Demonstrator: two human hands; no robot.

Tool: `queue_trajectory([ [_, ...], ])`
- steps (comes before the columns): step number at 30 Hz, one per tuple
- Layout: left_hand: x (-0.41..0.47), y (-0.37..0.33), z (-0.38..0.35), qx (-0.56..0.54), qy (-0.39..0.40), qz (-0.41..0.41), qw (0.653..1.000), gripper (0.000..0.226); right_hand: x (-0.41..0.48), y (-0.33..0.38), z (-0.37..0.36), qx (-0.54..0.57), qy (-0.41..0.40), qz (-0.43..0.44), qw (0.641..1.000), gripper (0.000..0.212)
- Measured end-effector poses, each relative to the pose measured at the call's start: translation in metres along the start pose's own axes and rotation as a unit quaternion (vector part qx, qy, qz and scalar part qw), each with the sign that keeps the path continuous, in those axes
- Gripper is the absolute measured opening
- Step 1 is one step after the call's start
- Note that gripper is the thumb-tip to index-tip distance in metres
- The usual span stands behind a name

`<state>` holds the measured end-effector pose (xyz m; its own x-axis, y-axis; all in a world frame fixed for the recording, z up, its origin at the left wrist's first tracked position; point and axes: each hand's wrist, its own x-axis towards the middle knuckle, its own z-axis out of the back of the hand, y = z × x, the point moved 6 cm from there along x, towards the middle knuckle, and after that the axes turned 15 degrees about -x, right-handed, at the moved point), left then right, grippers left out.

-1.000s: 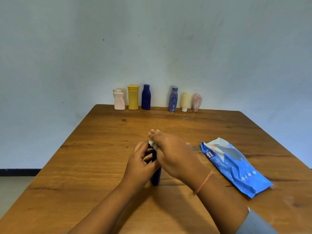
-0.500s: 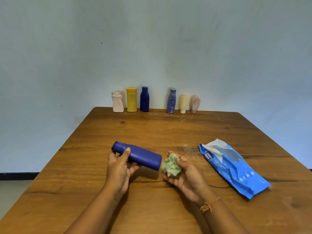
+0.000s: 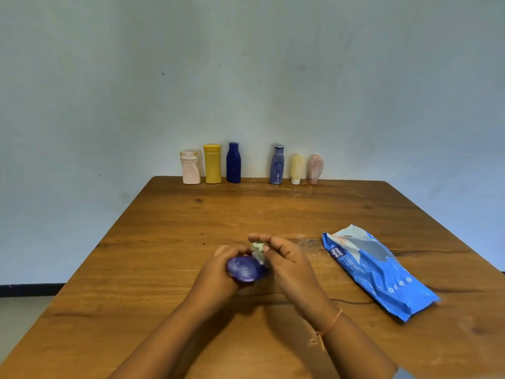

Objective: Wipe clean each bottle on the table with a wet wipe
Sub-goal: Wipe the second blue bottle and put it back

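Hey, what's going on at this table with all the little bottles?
A person is cleaning bottles. The left hand grips a dark blue plastic bottle, its base turned toward the camera, while the right hand pinches a crumpled pale green wet wipe against it. A blue pack of wipes lies on the wooden table to the right. Six more bottles stand in a row along the far edge.

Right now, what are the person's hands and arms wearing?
Both forearms are bare. The right hand has a thin orange thread bracelet with loose ends at its wrist, and a grey-blue sleeve edge peeks in near that elbow. The left hand wears nothing I can see.
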<state>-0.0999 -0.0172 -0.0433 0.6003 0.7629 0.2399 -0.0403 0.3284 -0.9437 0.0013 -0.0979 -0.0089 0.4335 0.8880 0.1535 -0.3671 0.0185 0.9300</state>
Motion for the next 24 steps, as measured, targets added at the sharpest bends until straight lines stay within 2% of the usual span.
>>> queue_trajectory([
  [3, -0.002, -0.004, -0.012, 0.018, 0.032, -0.006, 0.999, 0.048, -0.001, 0.002, -0.012, -0.033, -0.002, 0.027, 0.999, 0.035],
  [8, -0.007, -0.005, -0.015, -0.079, 0.045, -0.023, 0.996, 0.061, 0.004, -0.002, 0.001, 0.090, -0.009, -0.021, 0.996, 0.029],
  [10, -0.008, -0.006, -0.017, -0.102, 0.030, -0.020, 0.994, 0.054, 0.005, -0.001, 0.008, 0.113, -0.032, -0.029, 0.993, 0.024],
  [12, -0.007, -0.010, -0.015, -0.093, 0.007, -0.033, 0.995, 0.045, 0.006, 0.002, 0.018, 0.115, -0.096, -0.026, 0.988, 0.020],
  [14, -0.005, -0.018, -0.007, -0.057, -0.023, -0.054, 0.997, 0.043, 0.003, 0.006, 0.033, 0.073, -0.185, -0.006, 0.980, 0.024],
  [16, -0.003, -0.022, 0.002, -0.018, -0.051, -0.061, 0.997, 0.037, 0.001, 0.014, 0.041, 0.026, -0.215, 0.023, 0.976, 0.026],
  [20, -0.004, -0.024, 0.004, 0.050, -0.062, -0.074, 0.994, 0.034, 0.002, 0.023, 0.029, -0.084, -0.113, 0.039, 0.989, 0.027],
  [22, -0.005, -0.027, 0.002, 0.076, -0.067, -0.086, 0.991, 0.031, 0.000, 0.027, 0.022, -0.123, -0.110, 0.068, 0.984, 0.034],
  [24, -0.006, -0.030, 0.000, 0.104, -0.066, -0.101, 0.987, 0.033, -0.004, 0.031, 0.020, -0.138, -0.141, 0.109, 0.974, 0.042],
])
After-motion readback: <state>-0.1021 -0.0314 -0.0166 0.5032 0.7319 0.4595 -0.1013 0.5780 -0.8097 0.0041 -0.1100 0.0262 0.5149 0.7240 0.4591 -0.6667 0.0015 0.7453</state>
